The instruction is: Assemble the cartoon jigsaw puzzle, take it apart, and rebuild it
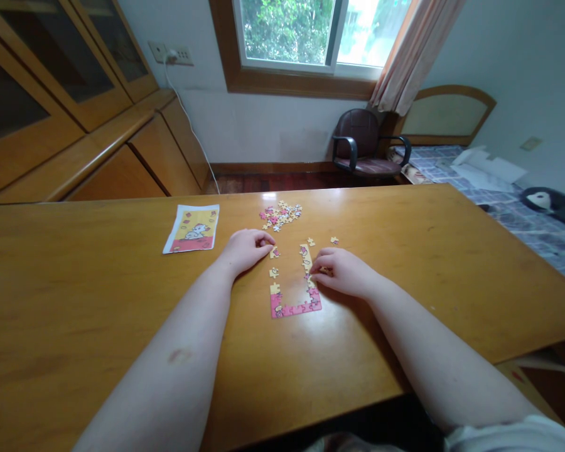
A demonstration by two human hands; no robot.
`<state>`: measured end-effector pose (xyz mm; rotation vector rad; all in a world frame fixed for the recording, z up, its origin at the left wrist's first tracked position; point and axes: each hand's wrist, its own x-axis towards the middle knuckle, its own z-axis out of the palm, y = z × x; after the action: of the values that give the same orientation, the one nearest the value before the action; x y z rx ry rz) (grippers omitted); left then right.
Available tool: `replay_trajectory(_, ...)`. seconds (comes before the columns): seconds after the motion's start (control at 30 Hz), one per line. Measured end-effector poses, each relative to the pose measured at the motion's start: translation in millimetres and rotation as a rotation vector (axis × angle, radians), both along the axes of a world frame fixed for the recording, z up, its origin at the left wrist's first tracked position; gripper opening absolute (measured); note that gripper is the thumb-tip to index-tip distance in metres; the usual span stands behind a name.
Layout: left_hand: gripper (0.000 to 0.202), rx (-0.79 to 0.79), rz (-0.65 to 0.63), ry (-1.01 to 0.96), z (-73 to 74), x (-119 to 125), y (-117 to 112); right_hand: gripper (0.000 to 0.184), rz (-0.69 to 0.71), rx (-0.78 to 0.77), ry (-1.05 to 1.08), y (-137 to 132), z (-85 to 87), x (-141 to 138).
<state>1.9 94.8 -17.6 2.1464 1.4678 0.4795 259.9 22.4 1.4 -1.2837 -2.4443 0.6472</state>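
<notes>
My left hand (pixel 245 249) rests on the wooden table (pixel 75 301), its curled fingertips just left of a loose jigsaw piece (pixel 274 252). Another loose piece (pixel 274 272) lies below that one. My right hand (pixel 341 272) sits at the right column of a partly joined U-shaped puzzle border (pixel 295 307), pink along the bottom and yellow up the side. A small yellow piece (pixel 324 271) shows between its fingers. A heap of loose pieces (pixel 280 216) lies beyond my hands, and a printed picture card (pixel 191 229) lies to the left.
A few single pieces (pixel 334 240) lie right of the border. Wooden cabinets stand along the left, with a white cable (pixel 188 113) running down the wall. Beyond the table's far edge are a dark office chair (pixel 360 144) and a bed (pixel 513 213).
</notes>
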Motion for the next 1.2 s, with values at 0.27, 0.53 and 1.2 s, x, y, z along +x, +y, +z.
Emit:
replay_trajectory(0.27, 0.028, -0.015, 0.000, -0.007, -2.5, -1, 2, 0.012, -0.001, -0.013, 0.005, 1, 0.4, 1)
replay_trajectory(0.53, 0.026, -0.009, -0.001, -0.002, -1.3, 0, 1, 0.065, 0.027, 0.074, -0.088, -2, -0.5, 1)
replay_trajectory(1.2, 0.027, -0.002, -0.008, -0.001, -1.3, -1, 1, 0.023, -0.447, 0.168, -0.357, 18, -1.0, 35)
